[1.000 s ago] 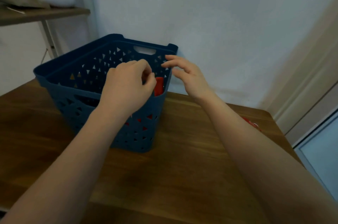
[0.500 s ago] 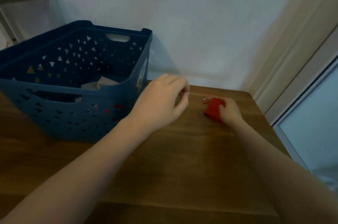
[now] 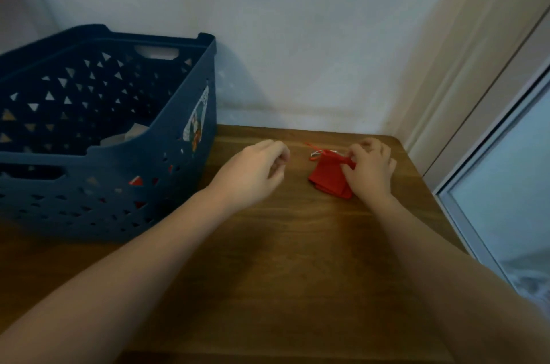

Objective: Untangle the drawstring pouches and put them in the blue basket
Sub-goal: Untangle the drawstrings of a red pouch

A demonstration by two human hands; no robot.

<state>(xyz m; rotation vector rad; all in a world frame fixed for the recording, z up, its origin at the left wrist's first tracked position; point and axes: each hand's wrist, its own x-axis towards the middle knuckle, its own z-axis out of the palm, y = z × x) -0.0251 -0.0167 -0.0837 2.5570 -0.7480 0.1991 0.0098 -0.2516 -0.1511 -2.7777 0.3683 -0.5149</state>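
**Red pouch at the table's far right corner, basket waiting on the left**

Lying flat on the wooden table: one red drawstring pouch, near the far right corner, well apart from the blue basket. Pinned at its gathered neck by the right hand, fingers curled onto the cloth; whether pinching or merely pressing, hard to tell. Trailing from the neck toward the left: a thin red cord with something pale and looped beside it, too small to identify. Hovering between basket and pouch, the left hand, fingers loosely curled, gripping nothing visible, not touching the pouch.

Inside the basket, some pale fabric; red patches showing through the triangular holes low in its near wall.

Likely handling: very light, soft, limp cloth, prone to folding and sliding on smooth wood. No risk of breakage. Best hold probably the bunched neck for the body, with the cord taken separately by the free hand and drawn out gently, since a hard tug could tighten any knot. Once free, liftable by the neck alone and dropped over the basket rim.
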